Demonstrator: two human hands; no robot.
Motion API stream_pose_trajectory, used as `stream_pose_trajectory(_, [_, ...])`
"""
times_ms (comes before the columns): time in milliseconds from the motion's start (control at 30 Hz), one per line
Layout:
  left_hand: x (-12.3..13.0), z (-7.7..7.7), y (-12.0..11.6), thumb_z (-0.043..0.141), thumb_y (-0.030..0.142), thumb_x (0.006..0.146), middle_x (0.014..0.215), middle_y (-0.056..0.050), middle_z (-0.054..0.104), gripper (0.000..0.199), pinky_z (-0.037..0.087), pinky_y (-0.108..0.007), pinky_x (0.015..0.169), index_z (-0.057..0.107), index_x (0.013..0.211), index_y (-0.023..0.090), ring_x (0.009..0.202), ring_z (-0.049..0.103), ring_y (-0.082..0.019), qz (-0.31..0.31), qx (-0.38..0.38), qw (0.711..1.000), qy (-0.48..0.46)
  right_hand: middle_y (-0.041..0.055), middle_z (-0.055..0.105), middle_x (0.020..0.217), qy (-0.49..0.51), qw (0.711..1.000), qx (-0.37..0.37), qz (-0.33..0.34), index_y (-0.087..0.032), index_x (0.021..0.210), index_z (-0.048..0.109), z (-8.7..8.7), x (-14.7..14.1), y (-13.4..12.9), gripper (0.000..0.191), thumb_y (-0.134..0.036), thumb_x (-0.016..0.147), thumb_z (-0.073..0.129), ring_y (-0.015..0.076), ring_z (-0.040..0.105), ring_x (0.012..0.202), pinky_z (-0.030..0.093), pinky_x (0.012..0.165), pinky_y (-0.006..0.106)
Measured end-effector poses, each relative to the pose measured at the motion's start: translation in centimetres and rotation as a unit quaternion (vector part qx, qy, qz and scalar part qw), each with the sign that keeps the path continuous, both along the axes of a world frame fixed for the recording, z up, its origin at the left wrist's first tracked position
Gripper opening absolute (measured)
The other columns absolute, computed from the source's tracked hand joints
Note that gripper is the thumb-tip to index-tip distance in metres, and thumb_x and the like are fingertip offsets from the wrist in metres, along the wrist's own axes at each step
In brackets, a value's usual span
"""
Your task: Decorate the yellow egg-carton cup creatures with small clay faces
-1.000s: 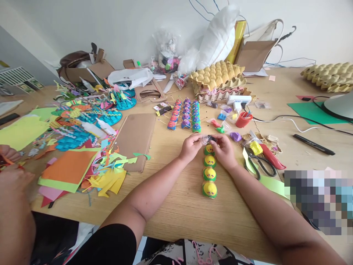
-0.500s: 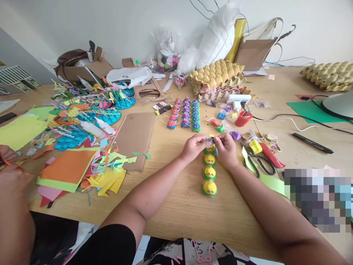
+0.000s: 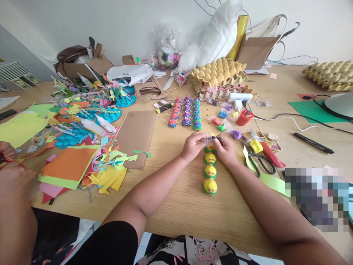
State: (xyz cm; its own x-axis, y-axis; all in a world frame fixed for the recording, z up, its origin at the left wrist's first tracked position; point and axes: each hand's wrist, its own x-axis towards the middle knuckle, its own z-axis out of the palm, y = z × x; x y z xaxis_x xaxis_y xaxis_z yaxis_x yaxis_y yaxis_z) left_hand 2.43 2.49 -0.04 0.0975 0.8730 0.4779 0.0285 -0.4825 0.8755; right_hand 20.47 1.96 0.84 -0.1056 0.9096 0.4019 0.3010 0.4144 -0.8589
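Note:
Over the far end of a yellow-and-green egg-carton caterpillar [image 3: 210, 171], my two hands meet. My left hand [image 3: 192, 148] is closed, pinching a small clear plastic bag [image 3: 207, 138]. Fingers of my right hand [image 3: 226, 150] are closed on a small black piece [image 3: 217, 138] at the bag's right side; whether it is inside the bag I cannot tell. The caterpillar lies lengthwise on the table, with smiling faces drawn on its yellow domes. My hands partly hide its farthest dome.
Three painted egg-carton strips [image 3: 186, 113] with sticks stand beyond my hands. To the right lie scissors [image 3: 260, 162], a red cup [image 3: 244, 117], a purple clay lump [image 3: 236, 134] and a black marker [image 3: 313, 142]. Cardboard [image 3: 135, 138] and paper scraps [image 3: 110, 178] lie left, near another person's hands [image 3: 13, 165].
My right fingers have shifted slightly, and more of the black piece shows between my hands. My left hand keeps its pinch on the bag. The camera view has moved a little.

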Motion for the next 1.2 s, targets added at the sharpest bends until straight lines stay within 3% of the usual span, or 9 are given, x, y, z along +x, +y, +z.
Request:
stream_pose_trajectory(133, [0.0, -0.1, 0.0, 0.079, 0.049, 0.092, 0.11, -0.01, 0.084, 0.029, 0.058, -0.039, 0.102, 0.087, 0.107, 0.025, 0.105, 0.076, -0.022, -0.007, 0.034, 0.999, 0.025, -0.0027, 0.043, 0.062, 0.014, 1.0, -0.013, 0.022, -0.022, 0.063, 0.045, 0.2, -0.1, -0.2, 0.068, -0.083, 0.093, 0.053, 0.0124, 0.039, 0.059, 0.032, 0.058, 0.031])
stream_pose_trajectory(300, [0.0, -0.4, 0.2, 0.077, 0.045, 0.094, 0.112, -0.011, 0.085, 0.03, 0.058, -0.038, 0.104, 0.086, 0.111, 0.023, 0.109, 0.077, -0.022, 0.004, 0.024, 0.999, 0.034, -0.0031, 0.043, 0.064, 0.018, 1.0, -0.019, 0.011, -0.022, 0.067, 0.049, 0.1, -0.2, -0.3, 0.063, -0.079, 0.093, 0.058, 0.0129, 0.04, 0.063, 0.032, 0.061, 0.03])
stream_pose_trajectory(433, [0.0, -0.5, 0.2, 0.08, 0.047, 0.092, 0.113, -0.011, 0.085, 0.031, 0.059, -0.035, 0.103, 0.087, 0.109, 0.021, 0.109, 0.078, -0.022, -0.022, 0.005, 1.0, 0.012, -0.0023, 0.046, 0.067, 0.028, 0.999, -0.017, 0.022, -0.022, 0.07, 0.051, 0.2, -0.1, -0.5, 0.061, -0.077, 0.094, 0.058, 0.0135, 0.042, 0.066, 0.034, 0.064, 0.031])
stream_pose_trajectory(633, [0.2, -0.5, 0.1, 0.085, 0.048, 0.086, 0.105, -0.009, 0.085, 0.033, 0.061, -0.029, 0.084, 0.087, 0.104, 0.021, 0.093, 0.077, -0.018, -0.025, -0.037, 0.998, -0.042, -0.0018, 0.051, 0.07, 0.088, 0.993, -0.066, 0.041, -0.022, 0.073, 0.056, -0.4, -0.2, -0.2, 0.063, -0.084, 0.083, 0.067, 0.0142, 0.045, 0.066, 0.038, 0.064, 0.031])
stream_pose_trajectory(867, [0.2, -0.5, 0.2, 0.088, 0.057, 0.078, 0.106, -0.009, 0.084, 0.044, 0.058, -0.029, 0.087, 0.087, 0.1, 0.019, 0.095, 0.074, -0.019, -0.028, -0.126, 0.988, -0.087, -0.0011, 0.054, 0.07, 0.051, 0.998, -0.036, 0.014, -0.022, 0.076, 0.062, -1.1, -0.2, 0.2, 0.06, -0.082, 0.082, 0.07, 0.015, 0.047, 0.068, 0.038, 0.066, 0.032])
stream_pose_trajectory(1033, [0.6, -0.1, 0.3, 0.092, 0.067, 0.068, 0.093, -0.007, 0.083, 0.058, 0.058, -0.03, 0.093, 0.085, 0.095, 0.016, 0.09, 0.073, -0.017, -0.085, -0.21, 0.96, -0.162, -0.0021, 0.051, 0.068, 0.026, 0.999, -0.028, 0.013, -0.022, 0.075, 0.06, -0.8, -0.2, 0.0, 0.06, -0.08, 0.084, 0.069, 0.0141, 0.045, 0.065, 0.036, 0.062, 0.032])
stream_pose_trajectory(1200, [0.4, -0.1, 0.4, 0.09, 0.066, 0.072, 0.096, -0.008, 0.083, 0.056, 0.059, -0.032, 0.094, 0.085, 0.097, 0.016, 0.091, 0.073, -0.017, -0.088, -0.201, 0.965, -0.146, -0.0001, 0.056, 0.075, 0.031, 0.999, -0.023, 0.031, -0.023, 0.083, 0.062, -1.1, -0.2, 0.0, 0.053, -0.075, 0.09, 0.066, 0.0162, 0.05, 0.071, 0.042, 0.067, 0.033])
